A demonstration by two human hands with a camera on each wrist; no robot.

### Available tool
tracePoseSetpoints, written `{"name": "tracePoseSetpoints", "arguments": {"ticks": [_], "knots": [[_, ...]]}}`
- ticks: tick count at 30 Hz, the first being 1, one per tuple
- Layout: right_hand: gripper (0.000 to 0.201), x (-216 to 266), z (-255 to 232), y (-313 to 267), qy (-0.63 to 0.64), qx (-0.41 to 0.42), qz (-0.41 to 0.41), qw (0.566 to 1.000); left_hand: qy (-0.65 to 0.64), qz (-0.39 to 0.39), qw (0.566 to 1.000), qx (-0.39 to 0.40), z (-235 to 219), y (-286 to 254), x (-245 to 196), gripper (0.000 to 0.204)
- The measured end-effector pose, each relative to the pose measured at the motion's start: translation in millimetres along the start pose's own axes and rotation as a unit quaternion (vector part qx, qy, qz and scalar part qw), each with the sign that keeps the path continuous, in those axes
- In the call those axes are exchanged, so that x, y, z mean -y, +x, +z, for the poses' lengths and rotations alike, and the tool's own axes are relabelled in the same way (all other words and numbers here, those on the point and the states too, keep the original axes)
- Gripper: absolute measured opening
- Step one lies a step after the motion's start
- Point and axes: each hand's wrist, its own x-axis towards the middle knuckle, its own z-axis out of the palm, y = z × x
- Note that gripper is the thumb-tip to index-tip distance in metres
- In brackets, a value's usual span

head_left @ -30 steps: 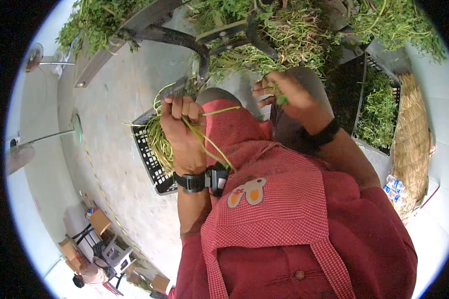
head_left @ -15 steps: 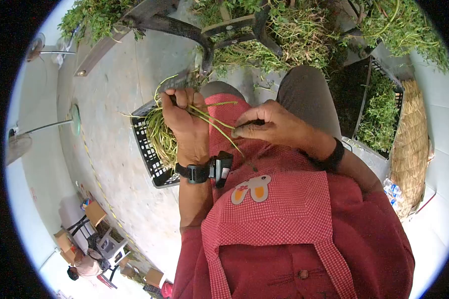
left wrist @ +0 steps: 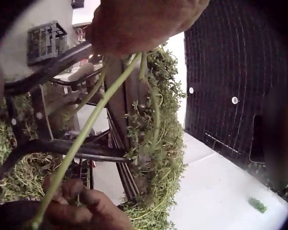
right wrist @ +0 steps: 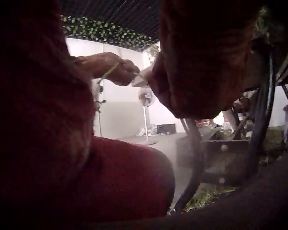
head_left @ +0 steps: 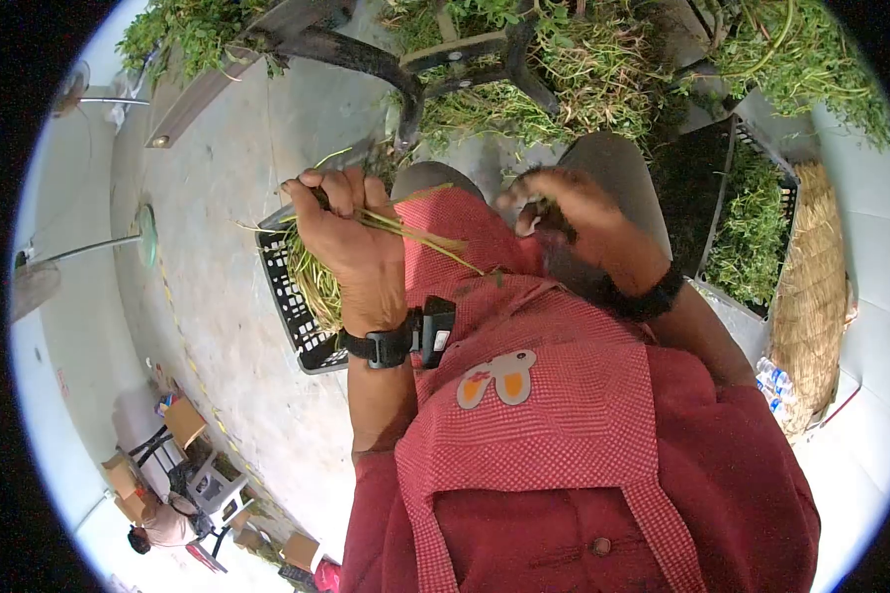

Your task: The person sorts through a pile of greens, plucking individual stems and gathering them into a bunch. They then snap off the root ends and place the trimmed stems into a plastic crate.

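My left hand (head_left: 341,227) is raised over the lap in the head view, its curled fingers gripping a few long green plant stems (head_left: 420,235). The stems' ends stick out to the right, in front of the red checked apron (head_left: 554,395). In the left wrist view one thick stem (left wrist: 89,124) slants down from that hand. My right hand (head_left: 578,217) is blurred, with bent fingers, to the right of the stem ends and over the right thigh. I cannot tell whether anything is between its fingers.
A black crate (head_left: 285,306) with long stems stands left of my left arm. Ahead are dark metal table legs (head_left: 405,84) and heaped leafy greens (head_left: 603,79). Another crate of greens (head_left: 752,227) and a rolled straw mat (head_left: 811,296) lie right. A person (head_left: 163,524) is at the far lower left.
My right hand came from the right to the stems' ends, then drew back right, away from them. The leafy sprig seen earlier in it no longer shows. My left hand keeps its grip, tilting slightly.
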Motion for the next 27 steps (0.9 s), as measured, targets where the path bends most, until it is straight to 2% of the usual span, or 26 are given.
{"name": "tracePoseSetpoints", "arguments": {"ticks": [1,2,3,4,5,7,10,11,12,14,15,16,17,18,19,20,21,22,23,24,25,26,27], "knots": [[0.018,-17,-9,3,-0.081,0.098,-0.096,0.987,0.0,0.001,1.0,0.0,0,0,1,0.033],[0.018,-18,-6,-1,-0.082,0.099,-0.098,0.987,-0.009,-0.018,0.999,-0.043,3,-2,4,0.032],[0.02,-19,-1,-4,-0.166,0.153,-0.092,0.97,-0.018,-0.032,0.996,-0.086,6,-2,5,0.032],[0.023,-17,6,-3,-0.252,0.21,-0.091,0.94,-0.017,-0.018,0.996,-0.081,8,-2,6,0.032],[0.023,-18,13,-2,-0.256,0.224,-0.102,0.935,0.011,-0.019,0.998,-0.064,7,-2,9,0.031],[0.027,-24,17,-5,-0.277,0.285,0.003,0.918,0.042,-0.008,0.998,-0.047,12,-6,8,0.029],[0.027,-15,19,-8,-0.291,0.278,-0.018,0.915,0.092,0.004,0.994,-0.051,22,-9,4,0.026],[0.024,-18,15,-5,-0.29,0.28,-0.06,0.913,0.097,0.009,0.994,-0.047,23,-11,3,0.025],[0.024,-22,10,-3,-0.294,0.283,-0.062,0.911,0.102,0.012,0.994,-0.044,25,-12,2,0.024],[0.028,-26,5,0,-0.31,0.23,-0.104,0.916,0.104,0.025,0.993,-0.051,22,-12,4,0.023],[0.028,-26,7,1,-0.312,0.231,-0.107,0.915,0.111,0.023,0.993,-0.027,22,-15,5,0.022],[0.026,-23,9,0,-0.41,0.13,-0.14,0.892,0.118,0.019,0.993,-0.001,21,-18,7,0.022],[0.024,-20,10,-1,-0.499,0.023,-0.171,0.849,0.133,0.015,0.991,0.021,21,-21,10,0.023],[0.024,-26,0,5,-0.5,0.017,-0.177,0.847,0.13,0.018,0.991,0.029,25,-26,13,0.023],[0.023,-40,-18,18,-0.486,-0.013,-0.343,0.804,0.147,-0.002,0.988,0.046,29,-31,16,0.023],[0.022,-40,-21,21,-0.458,-0.041,-0.497,0.736,0.165,-0.022,0.984,0.062,32,-37,19,0.024],[0.022,-40,-26,23,-0.46,-0.044,-0.499,0.734,0.176,-0.017,0.979,0.098,33,-41,22,0.026],[0.022,-38,-31,25,-0.293,-0.073,-0.35,0.886,0.173,-0.017,0.979,0.103,32,-44,22,0.026],[0.021,-35,-33,24,-0.101,-0.1,-0.18,0.973,0.265,0.001,0.961,0.08,28,-46,20,0.028],[0.021,-26,-32,12,-0.095,-0.118,-0.192,0.97,0.351,0.018,0.934,0.069,26,-47,18,0.029],[0.021,-5,-30,-6,-0.283,-0.105,-0.222,0.927,0.55,0.133,0.818,0.103,12,-46,18,0.03],[0.031,14,-29,-23,-0.464,-0.101,-0.23,0.849,0.703,0.254,0.652,0.126,-9,-42,19,0.03],[0.028,20,-24,-38,-0.451,-0.131,-0.316,0.824,0.507,0.124,0.85,0.068,-24,-38,22,0.028]]}}
